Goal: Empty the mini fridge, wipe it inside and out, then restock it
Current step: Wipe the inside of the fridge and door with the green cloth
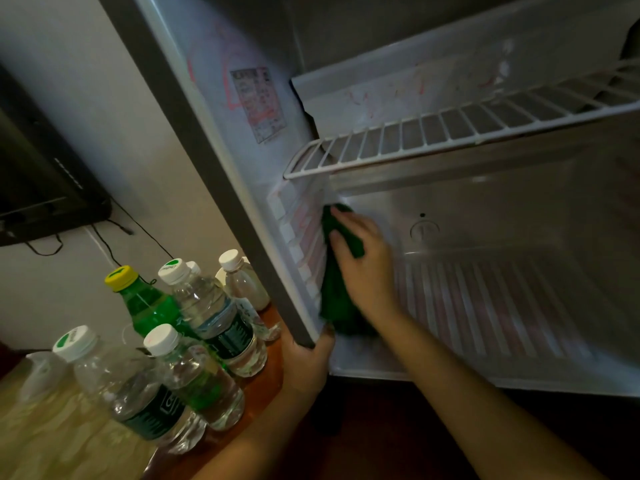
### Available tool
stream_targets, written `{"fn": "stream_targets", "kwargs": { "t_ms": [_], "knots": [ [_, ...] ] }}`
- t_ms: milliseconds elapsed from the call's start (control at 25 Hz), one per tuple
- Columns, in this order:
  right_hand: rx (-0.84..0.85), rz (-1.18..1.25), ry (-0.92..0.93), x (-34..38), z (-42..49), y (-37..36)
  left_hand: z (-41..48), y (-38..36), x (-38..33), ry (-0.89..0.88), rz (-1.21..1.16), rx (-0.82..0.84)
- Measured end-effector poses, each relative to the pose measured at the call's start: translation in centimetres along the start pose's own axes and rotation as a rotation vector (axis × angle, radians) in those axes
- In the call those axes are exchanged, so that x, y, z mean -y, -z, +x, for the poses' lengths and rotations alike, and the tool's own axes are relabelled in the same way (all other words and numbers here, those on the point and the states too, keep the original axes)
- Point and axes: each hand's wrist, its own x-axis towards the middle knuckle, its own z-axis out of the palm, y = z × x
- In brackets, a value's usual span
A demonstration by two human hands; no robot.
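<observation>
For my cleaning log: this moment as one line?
step: wiping inside | right hand: holds green cloth against fridge left wall | left hand: grips fridge front edge | bottles: outside

Left grip (308,358) clamped low; right grip (363,268) outstretched forward, pinching and pressing

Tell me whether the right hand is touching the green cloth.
Touching. The head view shows the right hand lying directly on the green cloth, holding it against the fridge's left wall.
</observation>
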Motion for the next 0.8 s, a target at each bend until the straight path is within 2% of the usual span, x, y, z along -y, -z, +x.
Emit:
{"fn": "stream_targets", "kwargs": {
  "t_ms": [120,200,280,360,520,680,800],
  "knots": [
    [0.041,-0.106,-0.234,-4.4,2.8,0.3,-0.4,-0.3,-0.2,-0.014,-0.065,-0.051],
    [0.096,-0.085,-0.244,-4.8,0.7,0.9,-0.4,-0.3,-0.8,-0.005,-0.111,-0.051],
    [0.138,-0.024,-0.147,-3.9,-1.2,1.8,-0.6,-0.4,-1.3,-0.060,-0.150,-0.059],
    [0.099,0.001,-0.068,-3.0,-1.1,1.9,-0.6,-0.5,-1.1,-0.094,-0.160,-0.054],
    [0.073,-0.153,0.045,-3.6,1.3,1.2,-0.3,-0.6,-0.2,-0.074,-0.229,-0.028],
    [0.094,-0.315,0.273,-4.6,1.9,2.1,-0.2,-0.6,-0.7,-0.076,-0.303,0.004],
    [0.096,-0.365,0.393,-4.7,1.9,2.1,-0.3,-0.6,-0.6,-0.077,-0.270,0.010]
  ]
}}
